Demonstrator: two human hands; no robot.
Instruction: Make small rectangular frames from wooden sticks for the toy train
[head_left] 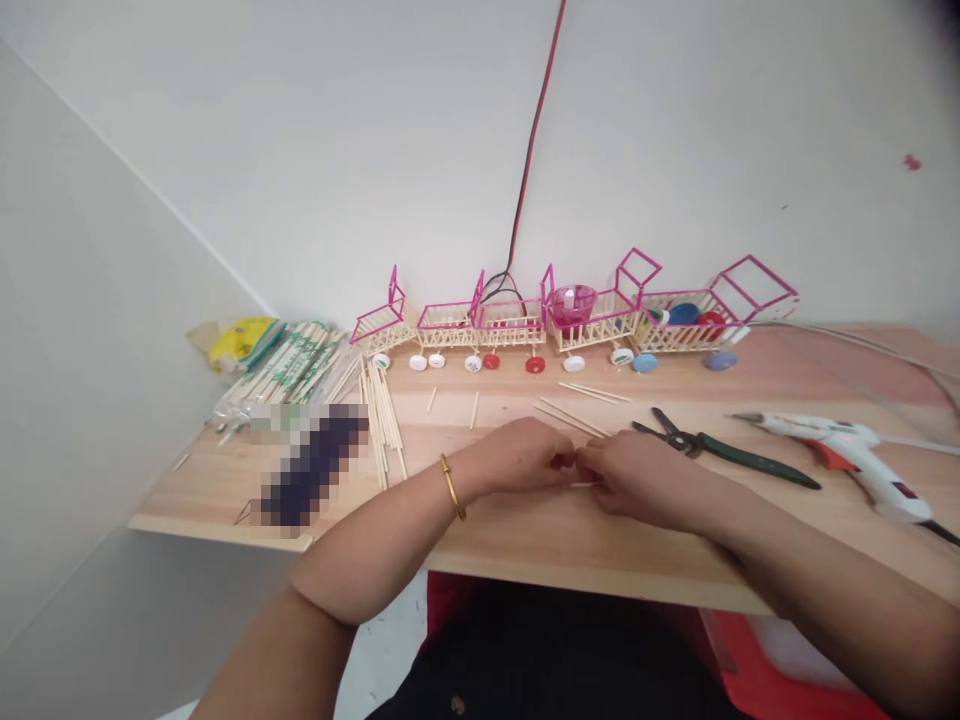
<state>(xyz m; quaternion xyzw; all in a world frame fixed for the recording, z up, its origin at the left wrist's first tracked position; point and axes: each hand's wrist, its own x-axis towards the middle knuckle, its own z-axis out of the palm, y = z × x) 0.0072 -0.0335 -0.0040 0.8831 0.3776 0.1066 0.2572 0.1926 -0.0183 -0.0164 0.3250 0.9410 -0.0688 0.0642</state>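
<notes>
My left hand (pixel 529 455), with a gold bangle at the wrist, rests low over the table with its fingers curled together. Fingertip to fingertip with it is my right hand (pixel 637 475), also closed in a pinch. A sliver of something pale, perhaps a stick, shows just below the fingertips; the fingers hide most of it. Just beyond the hands lie a few thin wooden sticks (pixel 571 417). To the right of my right hand are green-handled pliers (pixel 739 455) with their jaws toward the hands.
Several small stick carts (pixel 592 325) with pink rims and bottle-cap wheels line the wall. A white hot glue gun (pixel 847 445) lies at the right. Bundled chopsticks (pixel 289 365) and loose sticks (pixel 382 420) lie left. The table's front edge (pixel 562 580) is close to my body.
</notes>
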